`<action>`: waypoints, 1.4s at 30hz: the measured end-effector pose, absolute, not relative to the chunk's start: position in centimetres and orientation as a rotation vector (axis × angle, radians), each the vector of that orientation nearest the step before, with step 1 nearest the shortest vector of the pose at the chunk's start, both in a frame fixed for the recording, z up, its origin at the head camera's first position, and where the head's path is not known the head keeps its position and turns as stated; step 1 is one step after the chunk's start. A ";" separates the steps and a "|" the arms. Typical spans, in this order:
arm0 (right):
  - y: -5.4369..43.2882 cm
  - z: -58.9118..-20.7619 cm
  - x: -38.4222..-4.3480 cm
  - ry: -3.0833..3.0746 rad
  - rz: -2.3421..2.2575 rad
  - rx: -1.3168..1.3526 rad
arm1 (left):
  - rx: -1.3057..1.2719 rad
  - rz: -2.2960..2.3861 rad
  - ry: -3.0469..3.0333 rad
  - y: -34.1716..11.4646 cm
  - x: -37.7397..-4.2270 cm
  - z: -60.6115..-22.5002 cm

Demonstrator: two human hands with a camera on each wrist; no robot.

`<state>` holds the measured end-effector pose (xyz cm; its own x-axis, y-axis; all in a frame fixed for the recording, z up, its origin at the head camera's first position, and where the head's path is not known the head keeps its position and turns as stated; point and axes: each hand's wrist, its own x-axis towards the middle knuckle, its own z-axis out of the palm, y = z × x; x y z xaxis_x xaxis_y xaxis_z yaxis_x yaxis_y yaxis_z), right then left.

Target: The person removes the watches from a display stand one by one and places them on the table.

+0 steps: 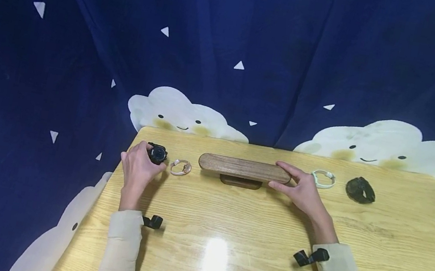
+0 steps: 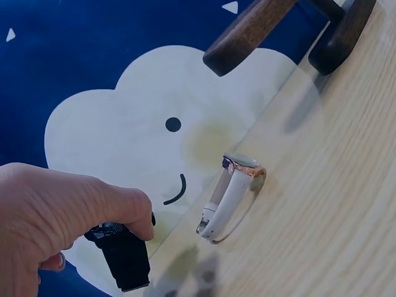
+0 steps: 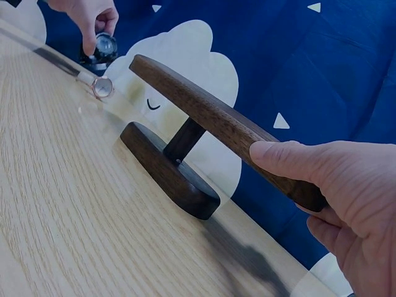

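My left hand (image 1: 138, 165) pinches a black wristwatch (image 1: 158, 155) near the table's back left; in the left wrist view its black strap (image 2: 127, 263) hangs down beneath the thumb. Just right of it lies a white-strapped watch (image 1: 180, 168) with a rose-gold case. A dark brown wooden watch stand (image 1: 234, 166), with a long rounded bar on a short post and an oval base (image 3: 164, 170), stands mid-table at the back. The bar's right end is gripped by my right hand (image 1: 303, 192), thumb on the near side; in the right wrist view the other fingers are partly hidden behind the bar.
To the right of the stand lie a pale mint watch (image 1: 323, 185) and a dark watch with a looped strap (image 1: 359, 190). Behind the light wooden table (image 1: 257, 257) hangs a dark blue curtain (image 1: 227, 27) with white triangles and clouds.
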<state>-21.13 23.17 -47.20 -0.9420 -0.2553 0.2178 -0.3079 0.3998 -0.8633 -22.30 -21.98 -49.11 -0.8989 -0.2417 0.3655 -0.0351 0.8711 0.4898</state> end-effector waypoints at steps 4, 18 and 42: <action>23.2 -47.3 -21.2 -2.579 1.614 0.523 | 0.220 -0.673 -2.637 -22.2 -22.3 -49.3; 23.3 -47.9 -21.5 -2.576 1.612 0.530 | 0.265 -0.612 -2.689 -22.9 -22.4 -50.5; 24.2 -51.1 -23.1 -2.569 1.544 0.524 | 0.204 -0.496 -2.649 -22.3 -22.9 -51.7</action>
